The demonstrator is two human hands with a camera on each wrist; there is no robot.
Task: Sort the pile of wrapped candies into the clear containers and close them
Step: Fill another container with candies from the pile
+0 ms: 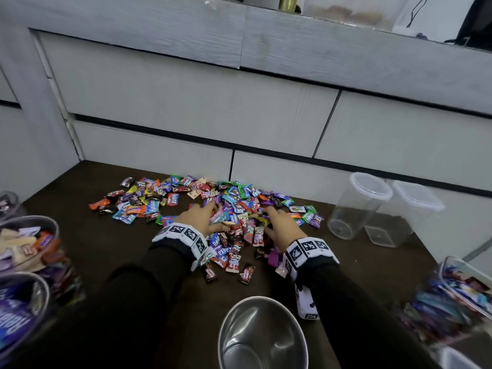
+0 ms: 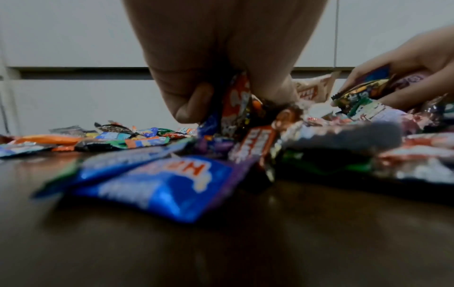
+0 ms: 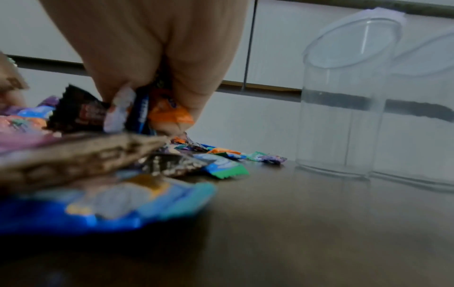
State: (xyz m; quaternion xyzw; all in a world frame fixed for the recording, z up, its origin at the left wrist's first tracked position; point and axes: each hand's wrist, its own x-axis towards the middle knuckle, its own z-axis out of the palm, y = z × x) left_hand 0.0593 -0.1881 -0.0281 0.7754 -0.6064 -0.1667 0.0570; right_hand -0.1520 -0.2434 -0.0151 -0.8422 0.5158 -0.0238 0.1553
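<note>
On the dark tabletop (image 1: 87, 243), seen from the head camera, the candy pile (image 1: 202, 203) spreads with its long axis running left to right, before white drawer fronts (image 1: 186, 102). Left hand (image 1: 198, 218) and right hand (image 1: 282, 227) are both sunk in it. Two lidded clear containers (image 1: 356, 206) stand upright at right. Left wrist view: fingers (image 2: 194, 101) curl around an upright orange wrapper (image 2: 237, 101). Right wrist view: fingers (image 3: 196, 83) grip several wrappers (image 3: 137, 110), ends pointing down.

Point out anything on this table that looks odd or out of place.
Nothing looks damaged. The only outlier is an empty metal bowl at the near edge, among clear containers. The candies lie strewn loose, as expected for sorting.
</note>
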